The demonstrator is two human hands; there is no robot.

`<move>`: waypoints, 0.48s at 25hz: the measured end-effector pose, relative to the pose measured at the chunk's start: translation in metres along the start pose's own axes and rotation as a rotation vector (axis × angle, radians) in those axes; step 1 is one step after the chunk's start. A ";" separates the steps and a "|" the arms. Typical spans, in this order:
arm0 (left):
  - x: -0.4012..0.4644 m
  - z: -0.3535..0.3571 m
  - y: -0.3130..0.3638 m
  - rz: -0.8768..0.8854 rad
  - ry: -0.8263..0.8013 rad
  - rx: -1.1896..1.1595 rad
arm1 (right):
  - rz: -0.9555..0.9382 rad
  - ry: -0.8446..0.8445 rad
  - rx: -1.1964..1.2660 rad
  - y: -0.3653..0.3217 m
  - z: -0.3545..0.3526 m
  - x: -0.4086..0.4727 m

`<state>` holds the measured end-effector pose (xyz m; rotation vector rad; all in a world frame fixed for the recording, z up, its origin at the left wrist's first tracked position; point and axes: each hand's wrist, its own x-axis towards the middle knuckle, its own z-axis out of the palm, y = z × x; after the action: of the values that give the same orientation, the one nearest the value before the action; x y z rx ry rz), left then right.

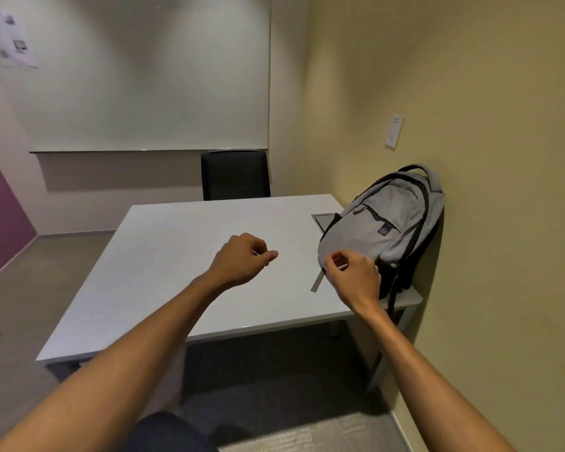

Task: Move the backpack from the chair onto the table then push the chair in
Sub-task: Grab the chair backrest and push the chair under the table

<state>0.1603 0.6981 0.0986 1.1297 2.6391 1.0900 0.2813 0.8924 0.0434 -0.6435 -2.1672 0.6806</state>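
A: Two bare hands logged over the white table (163, 272). Position of the grey backpack (385, 223)?

B: Backpack stood upright on the table's far right corner, leaning against the yellow wall (486, 158), one black strap hanging over the table's near edge.

A: Right hand (353, 275)?

B: At the backpack's lower front, fingers curled and pinched together near the grey strap (317, 282); whether they gripped it could not be told.

A: Left hand (242, 257)?

B: Above the table's middle, loosely clenched, holding nothing, well apart from the backpack.

A: Chair?

B: One dark chair (235, 174) stood tucked at the table's far side.
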 end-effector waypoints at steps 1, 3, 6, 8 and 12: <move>-0.018 -0.018 -0.007 -0.004 0.013 0.010 | -0.008 -0.004 0.007 -0.017 -0.001 -0.014; -0.053 -0.052 -0.018 -0.007 0.043 0.031 | -0.024 -0.022 0.012 -0.048 -0.003 -0.042; -0.100 -0.088 -0.032 -0.009 0.077 0.059 | -0.049 -0.072 0.039 -0.085 0.001 -0.077; -0.125 -0.106 -0.041 -0.028 0.082 0.080 | -0.063 -0.098 0.053 -0.101 0.006 -0.092; -0.172 -0.138 -0.075 -0.118 0.106 0.160 | -0.059 -0.160 0.117 -0.111 0.029 -0.106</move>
<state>0.1957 0.4688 0.1194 0.9506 2.8781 0.9584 0.2958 0.7374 0.0444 -0.4756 -2.2626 0.8453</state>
